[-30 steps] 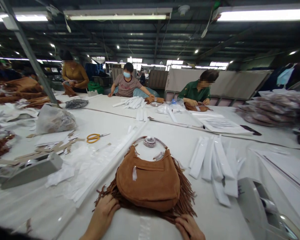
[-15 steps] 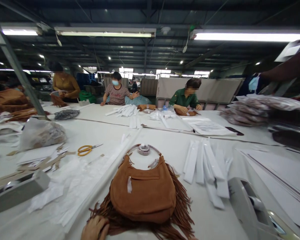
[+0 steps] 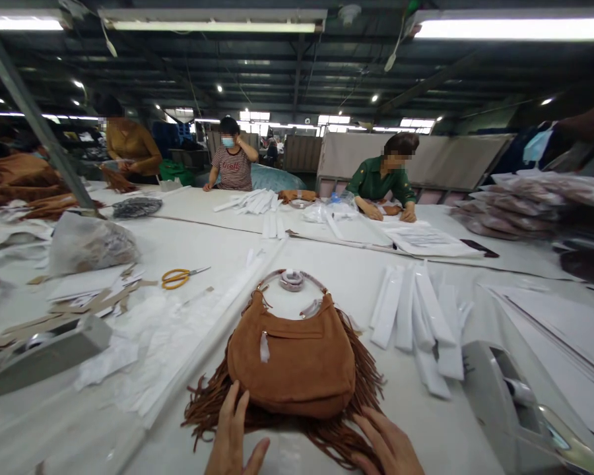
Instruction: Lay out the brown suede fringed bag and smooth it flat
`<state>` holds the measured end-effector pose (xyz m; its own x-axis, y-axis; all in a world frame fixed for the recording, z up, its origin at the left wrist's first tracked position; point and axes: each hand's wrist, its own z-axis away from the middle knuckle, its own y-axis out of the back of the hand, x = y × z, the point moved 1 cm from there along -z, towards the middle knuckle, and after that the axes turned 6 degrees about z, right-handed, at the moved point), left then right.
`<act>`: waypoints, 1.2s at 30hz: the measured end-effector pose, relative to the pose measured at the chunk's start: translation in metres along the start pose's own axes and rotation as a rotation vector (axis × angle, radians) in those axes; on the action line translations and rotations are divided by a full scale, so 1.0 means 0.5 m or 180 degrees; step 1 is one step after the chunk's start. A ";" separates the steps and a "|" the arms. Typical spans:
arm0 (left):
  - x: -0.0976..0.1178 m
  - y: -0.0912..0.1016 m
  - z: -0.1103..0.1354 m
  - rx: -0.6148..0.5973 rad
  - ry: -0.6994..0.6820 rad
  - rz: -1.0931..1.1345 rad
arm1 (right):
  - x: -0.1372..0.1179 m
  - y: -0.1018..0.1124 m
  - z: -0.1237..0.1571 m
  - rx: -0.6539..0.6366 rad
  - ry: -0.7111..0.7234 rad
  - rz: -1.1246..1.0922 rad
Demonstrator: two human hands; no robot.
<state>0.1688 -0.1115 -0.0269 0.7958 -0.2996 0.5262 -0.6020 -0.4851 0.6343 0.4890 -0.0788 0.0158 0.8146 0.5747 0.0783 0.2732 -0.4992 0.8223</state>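
A brown suede handbag [image 3: 294, 363] lies flat on the white table in front of me, its strap pointing away. Long fringe [image 3: 208, 409] spreads out from its sides and lower edge. A clear-wrapped pull [image 3: 264, 347] hangs from the zip on its face. My left hand [image 3: 235, 432] is at the bag's lower left corner, fingers apart, fingertips at the suede edge. At the lower right, my right hand [image 3: 386, 445] rests over the fringe with its fingers spread. Neither hand grips anything. A wrapped coil of strap [image 3: 291, 280] sits inside the handle's loop.
White padded strips [image 3: 416, 316] lie to the right, beside a grey tape dispenser [image 3: 505, 402]. On the left are another tape dispenser [image 3: 49, 356], yellow-handled scissors [image 3: 183, 277], paper scraps and a filled plastic bag [image 3: 92, 244]. Several people work across the table; bagged goods [image 3: 519, 204] are stacked far right.
My left hand has moved right from the fringe to the bag's lower edge and its fingers have spread. My right hand has come up into view. The camera has tilted down slightly.
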 end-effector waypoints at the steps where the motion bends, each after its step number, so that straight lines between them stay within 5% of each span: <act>1: 0.008 -0.002 -0.014 -0.0201 -0.0085 -0.0050 | -0.005 0.005 -0.035 -0.0137 0.0145 -0.0078; 5: 0.007 -0.002 -0.056 -0.0627 -0.0426 -0.0550 | -0.027 0.001 -0.158 -0.0794 0.0484 -0.0390; 9: -0.002 -0.003 -0.082 -0.0845 -0.0609 -0.0756 | -0.039 -0.023 -0.211 -0.1456 0.0343 -0.0579; 14: 0.014 -0.009 -0.147 -0.1129 -0.0485 -0.0642 | -0.034 -0.039 -0.224 -0.1730 0.0196 -0.0772; 28: -0.015 -0.042 -0.286 -0.3122 -0.0333 -0.0170 | -0.018 -0.101 -0.238 -0.2162 0.0041 -0.0887; 36: -0.051 -0.066 -0.352 -0.3471 -0.0400 0.0848 | 0.020 -0.128 -0.263 -0.2271 -0.0417 -0.1128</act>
<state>0.1567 0.0566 0.0384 0.5975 -0.3966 0.6970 -0.4402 0.5643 0.6984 0.4125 0.0443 0.0381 0.8062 0.5185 -0.2850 0.1702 0.2581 0.9510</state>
